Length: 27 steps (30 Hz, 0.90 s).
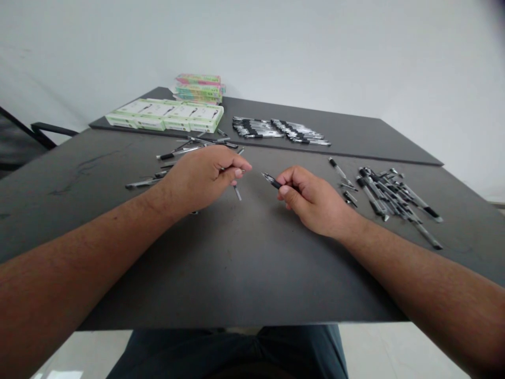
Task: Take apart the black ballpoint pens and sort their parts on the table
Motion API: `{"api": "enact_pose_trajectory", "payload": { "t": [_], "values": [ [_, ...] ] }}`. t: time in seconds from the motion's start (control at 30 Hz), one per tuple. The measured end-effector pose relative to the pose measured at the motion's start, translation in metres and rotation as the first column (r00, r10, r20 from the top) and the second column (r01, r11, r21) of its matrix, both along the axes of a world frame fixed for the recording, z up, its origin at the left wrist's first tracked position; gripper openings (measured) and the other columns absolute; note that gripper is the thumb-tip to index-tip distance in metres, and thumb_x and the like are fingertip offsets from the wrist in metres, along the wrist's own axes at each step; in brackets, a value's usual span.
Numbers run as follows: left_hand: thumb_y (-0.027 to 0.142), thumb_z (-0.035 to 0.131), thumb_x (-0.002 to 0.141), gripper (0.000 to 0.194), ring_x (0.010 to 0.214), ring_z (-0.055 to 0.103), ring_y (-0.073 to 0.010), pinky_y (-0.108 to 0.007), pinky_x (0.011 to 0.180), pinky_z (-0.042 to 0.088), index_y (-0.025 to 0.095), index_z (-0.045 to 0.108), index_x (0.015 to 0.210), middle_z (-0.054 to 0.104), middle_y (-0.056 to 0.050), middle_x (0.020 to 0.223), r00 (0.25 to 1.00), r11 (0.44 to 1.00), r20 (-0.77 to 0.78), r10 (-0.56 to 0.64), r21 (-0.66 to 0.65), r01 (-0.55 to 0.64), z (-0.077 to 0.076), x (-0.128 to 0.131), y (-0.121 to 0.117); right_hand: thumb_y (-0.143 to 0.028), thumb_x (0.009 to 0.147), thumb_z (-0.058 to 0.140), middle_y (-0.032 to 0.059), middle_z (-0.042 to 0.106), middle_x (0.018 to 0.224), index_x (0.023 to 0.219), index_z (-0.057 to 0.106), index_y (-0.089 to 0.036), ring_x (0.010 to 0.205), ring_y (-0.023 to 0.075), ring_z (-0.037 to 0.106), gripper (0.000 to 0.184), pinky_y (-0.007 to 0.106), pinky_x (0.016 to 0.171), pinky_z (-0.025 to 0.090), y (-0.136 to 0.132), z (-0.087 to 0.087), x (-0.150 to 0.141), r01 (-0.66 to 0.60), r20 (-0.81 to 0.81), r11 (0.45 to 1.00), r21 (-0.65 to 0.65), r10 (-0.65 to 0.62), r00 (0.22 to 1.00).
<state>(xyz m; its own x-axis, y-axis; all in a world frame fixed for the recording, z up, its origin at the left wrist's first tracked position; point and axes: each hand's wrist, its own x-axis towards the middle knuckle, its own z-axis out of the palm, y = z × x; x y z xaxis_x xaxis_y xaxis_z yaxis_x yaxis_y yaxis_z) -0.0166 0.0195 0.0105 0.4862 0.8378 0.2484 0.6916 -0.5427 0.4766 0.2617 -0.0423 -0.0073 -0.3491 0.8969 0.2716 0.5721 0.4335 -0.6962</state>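
My left hand (201, 176) is pinched around a slim pen part (236, 192), whose grey end shows below the fingertips. Behind this hand lies a loose scatter of black-and-silver pens and pen parts (185, 151) on the dark tabletop (236, 273). My right hand (311, 200) holds a black-gripped pen (271, 180) between thumb and fingers, its tip pointing toward my left hand. To the right of that hand lies a larger heap of similar pens (394, 197). The two hands are close but apart.
Neat rows of pens (276, 130) lie on a raised dark board (355, 142) at the back. White boxes (163, 115) stand left of them, behind which sits a stack of colourful boxes (199, 88). A dark chair (39, 134) stands at the left.
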Motion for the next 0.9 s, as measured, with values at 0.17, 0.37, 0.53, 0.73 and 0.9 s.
{"api": "enact_pose_trajectory", "payload": {
  "t": [0.17,0.37,0.53,0.73,0.9],
  "values": [
    [0.033,0.053,0.105,0.034,0.090,0.086,-0.0242,-0.038,0.095,0.065,0.029,0.083,0.121,0.088,-0.004,0.117,0.999,0.999,0.036,0.011,-0.044,-0.010,-0.0012,0.0004,-0.0013,-0.034,0.108,0.061,0.0032,0.075,0.095,0.109,0.062,-0.026,0.090,0.0233,0.071,0.008,0.037,0.081,0.050,-0.0002,0.0008,-0.0009,0.005,0.002,1.000,-0.007,-0.005,1.000],
    [0.035,0.054,0.105,0.039,0.089,0.086,-0.0272,-0.044,0.097,0.067,0.027,0.084,0.129,0.088,-0.007,0.118,0.999,0.999,0.050,0.012,-0.042,-0.010,-0.0029,0.0002,0.0018,-0.034,0.108,0.061,0.0040,0.077,0.099,0.110,0.062,-0.026,0.092,0.0236,0.072,0.008,0.037,0.082,0.051,0.0001,0.0006,-0.0010,-0.007,0.000,1.000,-0.020,0.007,1.000],
    [0.035,0.056,0.104,0.034,0.087,0.087,-0.0260,-0.043,0.097,0.067,0.028,0.084,0.122,0.090,-0.006,0.115,0.999,0.999,0.025,-0.019,-0.043,0.020,-0.0013,0.0000,0.0013,-0.034,0.109,0.060,0.0037,0.076,0.097,0.110,0.061,-0.026,0.090,0.0230,0.071,0.008,0.037,0.082,0.051,0.0002,0.0008,-0.0004,-0.014,0.005,1.000,-0.012,0.014,1.000],
    [0.035,0.055,0.105,0.027,0.089,0.088,-0.0249,-0.039,0.092,0.068,0.027,0.078,0.117,0.090,-0.005,0.107,0.994,0.999,0.104,0.015,-0.045,-0.010,-0.0030,0.0000,-0.0013,-0.034,0.109,0.060,0.0026,0.074,0.093,0.110,0.061,-0.027,0.088,0.0226,0.070,0.007,0.036,0.080,0.050,0.0001,0.0005,-0.0003,-0.011,0.005,1.000,-0.010,0.011,1.000],
    [0.036,0.060,0.105,0.022,0.086,0.088,-0.0246,-0.039,0.087,0.068,0.026,0.077,0.114,0.091,-0.005,0.104,0.980,0.996,0.195,0.039,-0.089,-0.022,-0.0025,0.0023,-0.0041,-0.033,0.108,0.060,0.0027,0.075,0.093,0.109,0.062,-0.027,0.088,0.0229,0.070,0.006,0.037,0.080,0.051,0.0003,-0.0001,-0.0002,-0.010,0.003,1.000,-0.009,0.010,1.000]
  ]
}}
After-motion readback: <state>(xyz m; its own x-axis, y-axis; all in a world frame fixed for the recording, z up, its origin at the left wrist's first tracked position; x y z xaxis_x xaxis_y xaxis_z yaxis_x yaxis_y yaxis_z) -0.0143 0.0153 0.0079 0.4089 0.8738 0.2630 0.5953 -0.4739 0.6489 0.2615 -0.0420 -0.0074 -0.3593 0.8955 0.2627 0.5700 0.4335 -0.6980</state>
